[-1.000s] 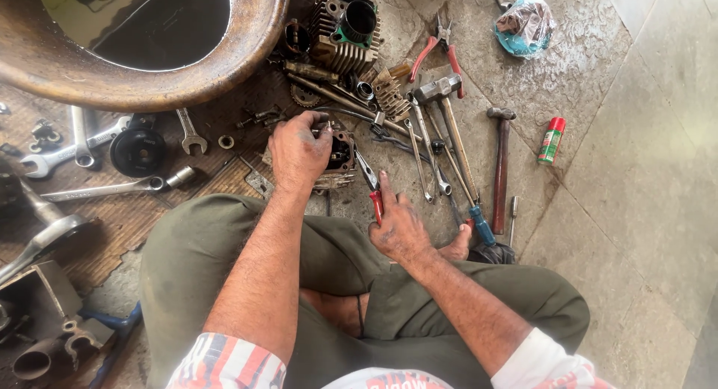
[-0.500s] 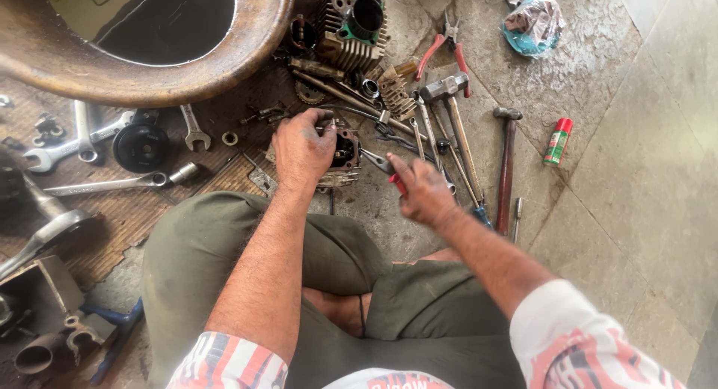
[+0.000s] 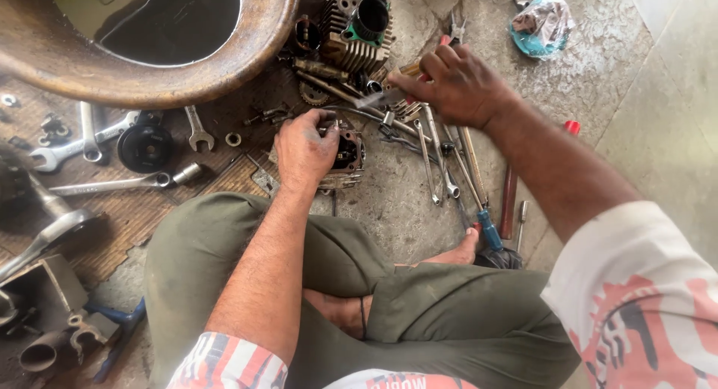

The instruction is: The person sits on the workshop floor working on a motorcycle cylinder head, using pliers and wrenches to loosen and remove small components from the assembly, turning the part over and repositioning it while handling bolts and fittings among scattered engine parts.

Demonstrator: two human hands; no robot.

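I sit cross-legged on the floor. My left hand (image 3: pixel 304 147) rests on a small engine part (image 3: pixel 345 158) in front of my knees and grips its top. My right hand (image 3: pixel 458 84) is raised above the row of tools and is closed on a thin metal tool (image 3: pixel 378 99) that points left, toward a finned engine cylinder (image 3: pixel 357 28). What kind of tool it is cannot be made out.
A big round brown basin (image 3: pixel 224 67) fills the top left. Spanners (image 3: pixel 90 138), a black round part (image 3: pixel 145 146), screwdrivers (image 3: pixel 479 202), a hammer (image 3: pixel 510 198) and pliers lie about. A crumpled blue bag (image 3: pixel 540 24) lies top right. Metal pipe parts (image 3: pixel 45 314) sit bottom left.
My right hand has lifted from near my knee, with the red-handled pliers, up and away toward the finned cylinder and now holds a thin metal tool. My left hand has stayed on the engine part.
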